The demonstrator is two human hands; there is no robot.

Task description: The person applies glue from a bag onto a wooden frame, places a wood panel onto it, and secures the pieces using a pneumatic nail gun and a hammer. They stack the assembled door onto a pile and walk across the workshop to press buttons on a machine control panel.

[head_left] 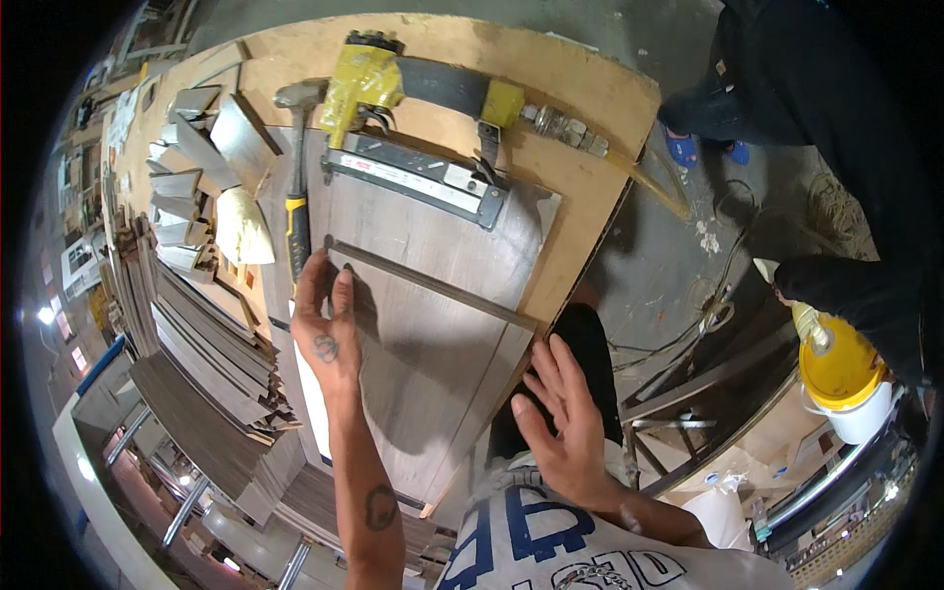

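A narrow dark strip of wood (433,282) lies slanting across a grey wood-grain panel (423,379). My left hand (329,320) is open at the strip's left end, thumb and fingers apart, the fingertips close to or touching it. Beyond the panel's right edge, near the strip's other end, my right hand (565,423) is open with its fingers stretched out. A hammer (298,206) with a black and yellow handle lies just above my left hand. Behind the strip rests a yellow and black nail gun (413,84) with an air hose fitting.
Cut wood offcuts (197,147) and a pale glove (243,226) clutter the bench's left side, above stacked grey boards (211,334). At right stands a person in dark clothes (806,88), their hand near a yellow-and-white bucket (854,418). Cables (713,305) trail over the floor.
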